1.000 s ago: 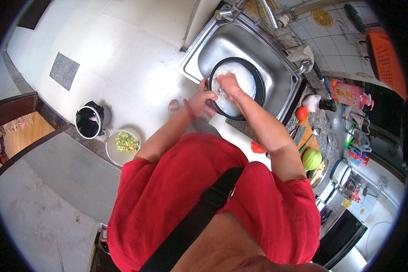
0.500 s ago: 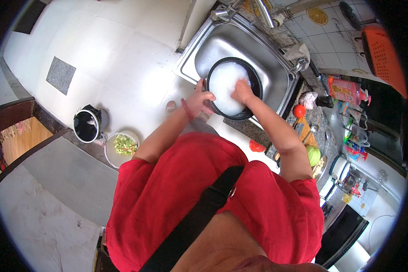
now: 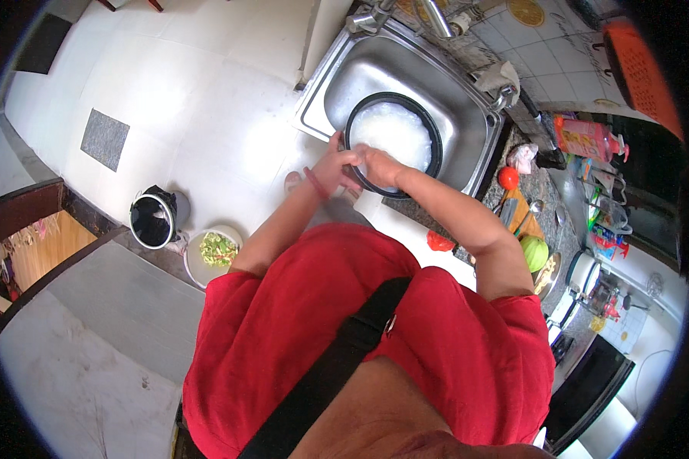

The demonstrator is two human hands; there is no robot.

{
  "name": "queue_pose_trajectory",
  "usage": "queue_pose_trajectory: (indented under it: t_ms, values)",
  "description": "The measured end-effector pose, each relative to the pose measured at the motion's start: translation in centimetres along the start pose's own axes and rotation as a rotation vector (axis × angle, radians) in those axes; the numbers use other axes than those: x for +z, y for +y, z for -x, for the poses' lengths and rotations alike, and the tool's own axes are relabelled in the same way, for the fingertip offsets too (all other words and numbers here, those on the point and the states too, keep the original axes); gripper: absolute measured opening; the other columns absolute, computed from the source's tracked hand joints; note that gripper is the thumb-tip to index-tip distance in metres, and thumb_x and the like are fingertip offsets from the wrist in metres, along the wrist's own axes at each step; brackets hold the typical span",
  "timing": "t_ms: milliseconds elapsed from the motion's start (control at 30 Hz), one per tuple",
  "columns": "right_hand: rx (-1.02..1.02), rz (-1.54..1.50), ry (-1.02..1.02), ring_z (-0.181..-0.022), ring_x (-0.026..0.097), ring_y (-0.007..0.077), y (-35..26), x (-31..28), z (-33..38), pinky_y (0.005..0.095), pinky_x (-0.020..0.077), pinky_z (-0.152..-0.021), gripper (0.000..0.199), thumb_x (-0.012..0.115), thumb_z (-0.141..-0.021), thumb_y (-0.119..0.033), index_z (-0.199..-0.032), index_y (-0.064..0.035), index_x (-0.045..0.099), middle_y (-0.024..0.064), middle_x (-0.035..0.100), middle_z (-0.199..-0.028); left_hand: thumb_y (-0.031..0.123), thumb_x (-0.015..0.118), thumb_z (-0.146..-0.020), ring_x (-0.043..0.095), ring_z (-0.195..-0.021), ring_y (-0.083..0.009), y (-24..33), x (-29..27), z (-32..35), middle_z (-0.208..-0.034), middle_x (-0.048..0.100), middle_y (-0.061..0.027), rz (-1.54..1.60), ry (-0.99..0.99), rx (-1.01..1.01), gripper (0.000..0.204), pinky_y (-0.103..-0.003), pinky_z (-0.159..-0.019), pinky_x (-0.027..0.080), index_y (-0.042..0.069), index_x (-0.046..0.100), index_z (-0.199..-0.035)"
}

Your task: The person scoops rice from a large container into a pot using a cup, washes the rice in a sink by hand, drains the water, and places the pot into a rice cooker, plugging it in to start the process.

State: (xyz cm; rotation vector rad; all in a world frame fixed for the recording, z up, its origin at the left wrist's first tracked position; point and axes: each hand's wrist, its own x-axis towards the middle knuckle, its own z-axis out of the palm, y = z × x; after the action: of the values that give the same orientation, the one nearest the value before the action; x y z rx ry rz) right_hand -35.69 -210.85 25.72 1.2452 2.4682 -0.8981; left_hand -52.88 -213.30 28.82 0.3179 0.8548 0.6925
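Note:
A round black-rimmed pot [image 3: 435, 157] sits at the near part of the steel sink [image 3: 375, 65], holding cloudy white liquid [image 3: 394, 131]. My left hand [image 3: 335, 170] is closed around the pot's left rim, thumb toward the inside. My right hand [image 3: 381, 167] reaches over the near rim into the pot, close to the left thumb. Its fingers are blurred and partly hidden, so whether they hold anything does not show. What lies below the white surface is hidden too.
A faucet [image 3: 436, 17] stands behind the sink. On the counter to the right are a tomato [image 3: 507, 178], a cutting board [image 3: 530, 218], a green round vegetable [image 3: 535, 253] and a pink pump bottle [image 3: 587, 140]. A trash bin [image 3: 151, 219] and a bowl of chopped greens [image 3: 194, 268] are at left.
My right hand has moved left inside the pot, from the middle of the white liquid to the rim beside my left hand. The left hand keeps its hold on the pot.

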Motion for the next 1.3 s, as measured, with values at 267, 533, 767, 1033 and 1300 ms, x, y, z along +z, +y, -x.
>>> queue_pose_trajectory:
  t_ms: [267,533,767,1033,1300]
  values:
    - [0.266,0.171,-0.241,-0.085,0.061,0.033,-0.2,-3.6,3.1,0.0415,0.047,-0.075,0.021,0.051,-0.07,-0.008,-0.085,-0.0011,0.063,0.0199,0.062,-0.086,0.016,0.057,-0.063,0.05,-0.101,-0.0318,-1.3,-0.6,-0.7,-0.12,0.039,-0.0172,-0.016,-0.07,0.118,0.09,-0.049,-0.068,0.052,0.009,0.007,-0.137]
    - [0.285,0.062,-0.199,-0.082,0.06,0.0355,-1.4,-2.3,2.8,0.0417,0.0459,-0.076,0.022,0.05,-0.072,-0.014,-0.078,0.0027,0.063,0.0238,0.061,-0.081,0.017,0.057,-0.063,0.047,-0.105,-0.0332,-0.7,-0.4,-0.2,-0.123,0.038,-0.0184,-0.04,-0.038,0.049,0.091,-0.05,-0.069,0.051,0.01,0.006,-0.137]
    - [0.012,0.127,-0.084,-0.078,0.06,0.0338,-3.7,-3.1,1.0,0.0422,0.0467,-0.071,0.017,0.056,-0.07,-0.016,-0.073,0.0,0.062,0.0207,0.061,-0.078,0.015,0.057,-0.063,0.057,-0.083,-0.0324,-0.9,-1.1,-0.5,-0.115,0.041,-0.0207,-0.046,-0.091,0.079,0.096,-0.042,-0.057,0.054,0.01,-0.003,-0.138]
    - [0.156,0.285,-0.14,-0.097,0.057,0.0278,-3.8,-6.8,-0.7,0.0398,0.0446,-0.082,0.042,0.059,-0.071,-0.027,-0.11,-0.0146,0.052,0.0148,0.059,-0.101,0.009,0.054,-0.062,0.05,-0.101,-0.0275,-1.6,-1.6,-0.6,-0.12,0.04,-0.0155,0.006,-0.154,0.154,0.084,-0.041,-0.076,0.049,0.008,0.013,-0.135]
    - [0.474,-0.093,-0.281,-0.116,0.043,0.0329,0.5,-6.8,1.5,0.036,0.034,-0.097,0.096,0.067,-0.062,-0.043,-0.133,0.0031,0.022,0.0241,0.043,-0.124,0.012,0.054,-0.061,0.048,-0.105,-0.0248,-2.8,-1.1,-1.2,-0.116,0.045,-0.0126,0.089,-0.093,0.231,0.078,-0.039,-0.082,0.048,0.004,0.023,-0.132]
